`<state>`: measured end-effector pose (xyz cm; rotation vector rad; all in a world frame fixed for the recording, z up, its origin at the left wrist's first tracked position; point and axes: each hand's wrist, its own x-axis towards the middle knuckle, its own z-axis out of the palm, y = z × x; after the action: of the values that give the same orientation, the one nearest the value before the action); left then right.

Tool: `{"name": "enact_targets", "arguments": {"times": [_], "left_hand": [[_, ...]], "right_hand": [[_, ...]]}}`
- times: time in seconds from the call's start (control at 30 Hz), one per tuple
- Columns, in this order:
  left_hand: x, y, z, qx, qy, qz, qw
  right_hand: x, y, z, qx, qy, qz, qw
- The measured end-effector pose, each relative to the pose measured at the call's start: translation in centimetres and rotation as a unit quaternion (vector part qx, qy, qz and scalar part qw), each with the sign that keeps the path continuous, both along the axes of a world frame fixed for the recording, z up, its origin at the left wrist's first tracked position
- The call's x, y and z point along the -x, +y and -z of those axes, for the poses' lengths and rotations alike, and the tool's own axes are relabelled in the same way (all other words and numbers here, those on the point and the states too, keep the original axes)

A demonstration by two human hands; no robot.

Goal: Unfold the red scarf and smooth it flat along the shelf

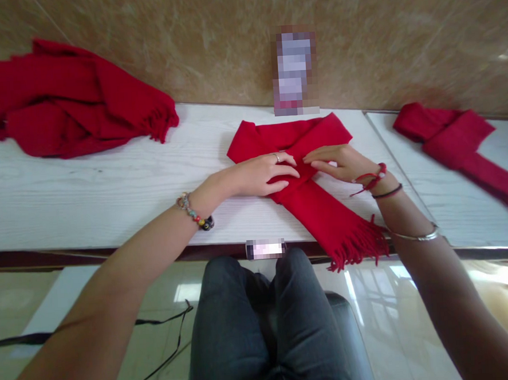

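Observation:
In the head view a red scarf (pixel 324 208) lies on the white table in front of me, folded into a loop with its ends crossing. Its fringed end hangs over the table's front edge. My left hand (pixel 270 174) rests on the crossing from the left, fingers spread and flat on the cloth. From the right, my right hand (pixel 340 160) touches the scarf beside the crossing, its fingers stretched out and partly hidden under the hand. Neither hand grips the cloth.
A crumpled red scarf (pixel 72 103) lies at the table's back left. Another folded red scarf (pixel 457 143) is on the right, past a seam in the white table (pixel 108 204). A brown marbled wall (pixel 185 45) rises behind. A blurred-out object (pixel 294 70) stands against it.

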<state>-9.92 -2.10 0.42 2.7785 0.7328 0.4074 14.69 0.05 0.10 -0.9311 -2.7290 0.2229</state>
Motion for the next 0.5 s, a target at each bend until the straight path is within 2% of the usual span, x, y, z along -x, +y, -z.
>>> {"name": "enact_targets", "arguments": {"times": [0.07, 0.17, 0.3, 0.43, 0.5], "left_hand": [[0.0, -0.2, -0.1, 0.023, 0.037, 0.004, 0.999], [0.0, -0.5, -0.3, 0.036, 0.084, 0.013, 0.996], [0.0, -0.8, -0.1, 0.027, 0.102, 0.032, 0.994], [0.1, -0.4, 0.1, 0.025, 0.073, 0.041, 0.996], [0.3, 0.1, 0.0, 0.021, 0.043, 0.021, 0.999]], "right_hand": [[0.0, 0.3, 0.6, -0.029, -0.007, 0.06, 0.998], [0.0, 0.7, 1.9, -0.042, -0.07, 0.136, 0.987], [0.0, 1.0, 2.7, -0.023, -0.133, 0.162, 0.978], [-0.5, 1.5, 2.7, -0.049, -0.111, 0.193, 0.974], [-0.8, 1.9, 2.7, -0.055, -0.095, 0.211, 0.971]]}}
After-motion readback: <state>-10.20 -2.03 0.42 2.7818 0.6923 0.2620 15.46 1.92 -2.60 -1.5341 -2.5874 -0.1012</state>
